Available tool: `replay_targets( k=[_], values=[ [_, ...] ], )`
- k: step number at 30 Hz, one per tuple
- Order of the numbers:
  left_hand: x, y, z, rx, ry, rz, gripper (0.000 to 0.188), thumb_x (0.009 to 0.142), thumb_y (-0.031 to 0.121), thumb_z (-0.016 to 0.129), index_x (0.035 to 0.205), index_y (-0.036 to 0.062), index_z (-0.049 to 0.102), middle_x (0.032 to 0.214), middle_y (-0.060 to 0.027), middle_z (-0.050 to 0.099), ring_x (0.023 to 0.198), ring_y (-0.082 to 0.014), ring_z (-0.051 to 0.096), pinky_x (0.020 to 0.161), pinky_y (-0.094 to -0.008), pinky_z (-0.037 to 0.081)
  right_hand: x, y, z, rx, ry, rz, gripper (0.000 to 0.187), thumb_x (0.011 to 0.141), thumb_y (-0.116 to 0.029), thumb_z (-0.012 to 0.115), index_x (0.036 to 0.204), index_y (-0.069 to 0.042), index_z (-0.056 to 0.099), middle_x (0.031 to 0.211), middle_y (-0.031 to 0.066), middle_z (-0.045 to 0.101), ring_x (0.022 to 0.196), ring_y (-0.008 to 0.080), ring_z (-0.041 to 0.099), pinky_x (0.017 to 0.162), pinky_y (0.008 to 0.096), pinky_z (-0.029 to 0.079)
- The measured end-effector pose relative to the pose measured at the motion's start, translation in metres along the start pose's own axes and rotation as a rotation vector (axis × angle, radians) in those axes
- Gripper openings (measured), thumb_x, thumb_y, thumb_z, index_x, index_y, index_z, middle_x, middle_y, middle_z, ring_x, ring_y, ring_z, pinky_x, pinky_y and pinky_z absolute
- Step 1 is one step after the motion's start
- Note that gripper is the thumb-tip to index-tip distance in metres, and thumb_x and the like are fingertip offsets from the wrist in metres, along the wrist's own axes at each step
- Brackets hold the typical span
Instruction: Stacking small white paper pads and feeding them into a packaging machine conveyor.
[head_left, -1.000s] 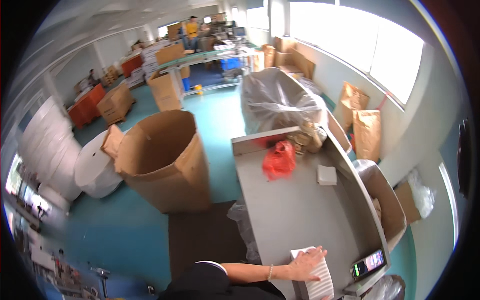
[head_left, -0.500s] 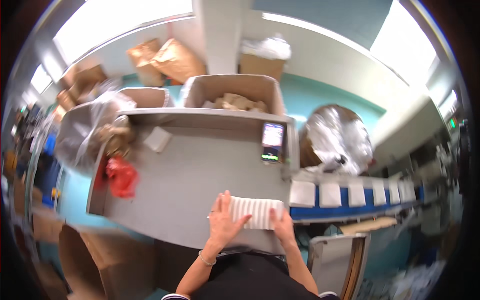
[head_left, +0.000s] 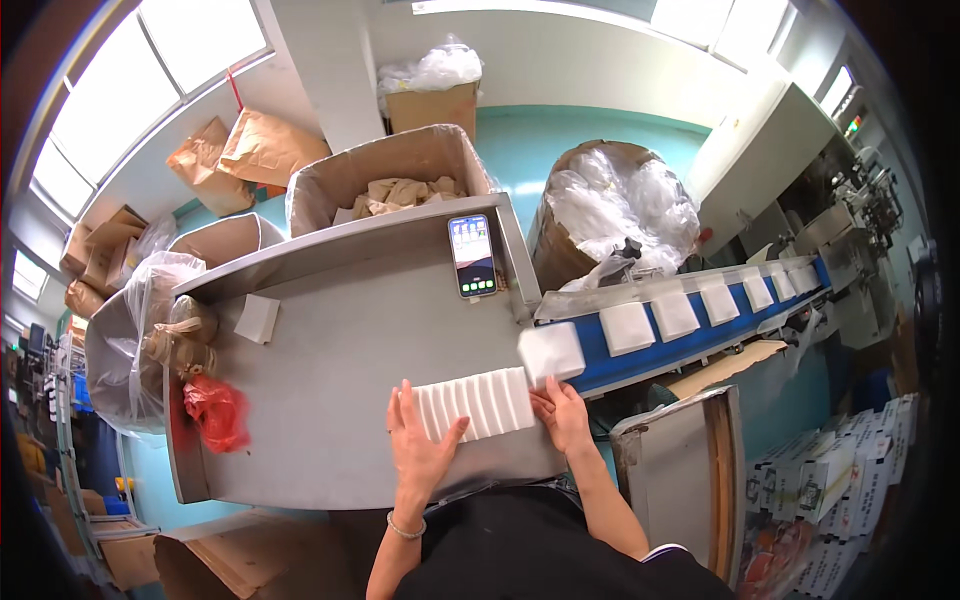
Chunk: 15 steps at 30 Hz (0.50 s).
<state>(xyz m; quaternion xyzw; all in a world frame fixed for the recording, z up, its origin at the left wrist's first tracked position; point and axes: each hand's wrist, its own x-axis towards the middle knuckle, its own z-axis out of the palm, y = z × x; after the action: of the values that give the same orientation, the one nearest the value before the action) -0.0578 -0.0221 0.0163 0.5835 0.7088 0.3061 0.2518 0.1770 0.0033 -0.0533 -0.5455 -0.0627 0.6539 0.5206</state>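
A row of several white flat packets (head_left: 480,402) stands on edge on the grey metal table (head_left: 330,370). My left hand (head_left: 418,447) lies flat against the row's left end and near side. My right hand (head_left: 561,414) presses the row's right end, fingers spread. A single white packet (head_left: 551,352) sits at the near end of the blue conveyor belt (head_left: 690,335), just above my right hand. More white packets ride the belt further right.
A phone (head_left: 472,256) with a lit screen lies at the table's far edge. A small white box (head_left: 256,319) and a red bag (head_left: 218,413) sit on the left. Cardboard bins (head_left: 380,180) and plastic-lined containers (head_left: 610,210) stand beyond; stacked cartons (head_left: 820,500) at right.
The view has swung from the room toward the table and conveyor. My right hand has joined my left on the row of packets, and both now hold its ends.
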Motion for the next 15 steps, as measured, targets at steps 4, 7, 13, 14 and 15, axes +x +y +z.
replay_targets(
  k=[4,7,13,14,15],
  values=[
    [-0.004,0.004,0.009,0.047,-0.066,0.104,0.102,0.075,0.048,0.078,0.146,-0.0037,0.026,0.148,-0.0316,0.024,0.139,-0.0428,0.025,0.11,-0.0487,0.03,-0.021,0.004,0.03,-0.776,-0.201,-0.271,0.047,0.097,-0.04,0.058,0.122,-0.001,0.058,0.115,0.0114,0.062,0.1,0.0158,0.059,0.09,0.0285,0.046],
    [-0.004,0.011,0.014,0.078,-0.021,0.075,0.103,0.075,0.048,0.079,0.146,-0.0034,0.025,0.148,-0.032,0.024,0.139,-0.0432,0.024,0.11,-0.0491,0.029,-0.013,0.013,0.028,-0.452,-0.282,-0.033,0.047,0.098,-0.035,0.058,0.126,0.001,0.055,0.117,0.009,0.062,0.107,0.0191,0.059,0.093,0.0331,0.046],
    [0.002,0.002,0.009,0.099,0.026,0.036,0.103,0.074,0.048,0.08,0.146,-0.0033,0.026,0.148,-0.0325,0.021,0.139,-0.044,0.024,0.11,-0.0497,0.029,-0.013,0.009,0.0,-0.158,-0.25,0.217,0.041,0.096,-0.02,0.058,0.131,0.0,0.049,0.119,0.0099,0.062,0.1,0.0223,0.064,0.09,0.0371,0.052],
    [0.003,0.001,0.009,0.102,0.007,0.058,0.103,0.074,0.048,0.08,0.146,-0.0031,0.027,0.149,-0.0325,0.02,0.139,-0.044,0.024,0.11,-0.0496,0.03,-0.011,0.01,-0.002,-0.172,-0.158,0.099,0.04,0.095,-0.02,0.06,0.129,-0.001,0.05,0.116,0.0094,0.063,0.099,0.0205,0.064,0.089,0.037,0.052],
    [0.003,0.003,0.009,0.1,0.007,0.058,0.103,0.074,0.048,0.08,0.146,-0.0031,0.027,0.149,-0.0325,0.02,0.139,-0.044,0.024,0.11,-0.0496,0.03,-0.002,0.012,-0.009,0.026,-0.062,0.058,0.033,0.096,-0.02,0.06,0.122,-0.001,0.053,0.114,0.0099,0.063,0.097,0.0202,0.064,0.087,0.0353,0.052]
  ],
)
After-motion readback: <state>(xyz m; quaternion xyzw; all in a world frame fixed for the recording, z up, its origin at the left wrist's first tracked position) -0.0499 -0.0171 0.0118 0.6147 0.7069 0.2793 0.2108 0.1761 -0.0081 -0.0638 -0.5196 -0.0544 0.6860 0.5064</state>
